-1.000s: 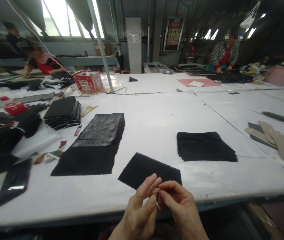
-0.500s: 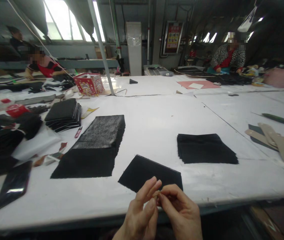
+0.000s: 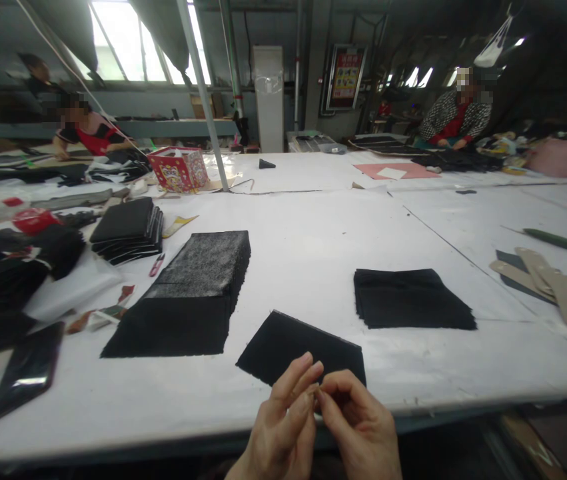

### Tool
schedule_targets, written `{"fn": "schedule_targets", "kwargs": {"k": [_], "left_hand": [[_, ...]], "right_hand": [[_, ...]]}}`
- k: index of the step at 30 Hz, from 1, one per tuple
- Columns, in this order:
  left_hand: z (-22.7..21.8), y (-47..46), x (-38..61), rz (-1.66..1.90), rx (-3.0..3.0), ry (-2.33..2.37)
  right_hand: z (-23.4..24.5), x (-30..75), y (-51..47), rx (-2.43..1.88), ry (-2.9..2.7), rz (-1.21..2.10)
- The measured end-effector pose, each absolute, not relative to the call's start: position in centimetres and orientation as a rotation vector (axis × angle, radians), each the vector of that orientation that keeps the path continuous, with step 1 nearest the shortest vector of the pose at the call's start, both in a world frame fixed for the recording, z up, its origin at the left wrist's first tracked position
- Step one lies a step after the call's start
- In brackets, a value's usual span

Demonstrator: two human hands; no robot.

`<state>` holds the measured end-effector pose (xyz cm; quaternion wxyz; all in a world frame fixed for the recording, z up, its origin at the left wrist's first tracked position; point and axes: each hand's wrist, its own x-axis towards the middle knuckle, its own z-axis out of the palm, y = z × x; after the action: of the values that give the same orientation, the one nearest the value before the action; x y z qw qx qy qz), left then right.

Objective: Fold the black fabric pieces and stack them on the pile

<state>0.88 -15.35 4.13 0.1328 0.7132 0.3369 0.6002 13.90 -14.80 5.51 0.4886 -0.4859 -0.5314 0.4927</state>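
Note:
Near the table's front edge, my left hand [image 3: 280, 423] and my right hand [image 3: 360, 423] meet at the fingertips. Thumb and fingers of both pinch at one spot, where a tiny tan bit shows, too small to name. Two fingers of the left hand stretch upward. Just beyond them a black fabric piece [image 3: 303, 343] lies flat, its near edge partly hidden by my hands. To its left is a stack of black fabric pieces [image 3: 173, 323], the upper part greyish. A smaller black fabric stack [image 3: 410, 297] lies to the right.
A phone [image 3: 28, 370] and dark bundles [image 3: 8, 280] lie at left, near a folded black stack [image 3: 126, 227] and small pink-handled snips [image 3: 156, 265]. Beige pattern pieces [image 3: 558, 287] sit at right. A pole [image 3: 208, 113] rises beyond, with a red box [image 3: 178, 170] beside it. Co-workers sit at the far tables.
My hands stay almost in place, with only slight finger movement at the pinch. The fabric pieces lie as before. At far right, a co-worker's hands have come closer together.

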Motion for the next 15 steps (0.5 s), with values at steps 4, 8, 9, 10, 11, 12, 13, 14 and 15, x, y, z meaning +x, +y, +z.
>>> {"fn": "schedule_targets", "kwargs": {"k": [4,8,9,10,11,12,13,14,15], "left_hand": [[4.5,-14.6,-0.4,1.467,2.200,1.235],[4.2,-11.9,-2.9,0.873,2.354,1.549],[3.8,-11.2,-3.5,0.781,2.394,1.576],[3.3,-10.6,-4.1,0.703,2.434,1.592],[2.6,-10.1,-4.6,0.628,2.466,1.599],[2.0,-9.7,-5.0,0.552,2.486,1.599],[1.4,-9.5,-5.3,0.482,2.500,1.592],[0.9,-9.5,-5.7,0.425,2.510,1.578],[0.6,-9.5,-5.9,0.387,2.518,1.561]], "right_hand": [[5.1,15.2,-14.3,-1.228,-1.511,1.026],[3.7,17.2,-13.2,-1.248,-1.877,0.695],[3.0,17.7,-13.0,-1.245,-1.970,0.606],[2.1,18.1,-12.8,-1.251,-2.059,0.522],[1.2,18.4,-12.7,-1.263,-2.143,0.448],[0.3,18.7,-12.6,-1.276,-2.219,0.383],[-0.4,19.0,-12.6,-1.285,-2.282,0.330],[-1.1,19.2,-12.6,-1.288,-2.330,0.295],[-1.4,19.4,-12.6,-1.282,-2.365,0.280]]}}
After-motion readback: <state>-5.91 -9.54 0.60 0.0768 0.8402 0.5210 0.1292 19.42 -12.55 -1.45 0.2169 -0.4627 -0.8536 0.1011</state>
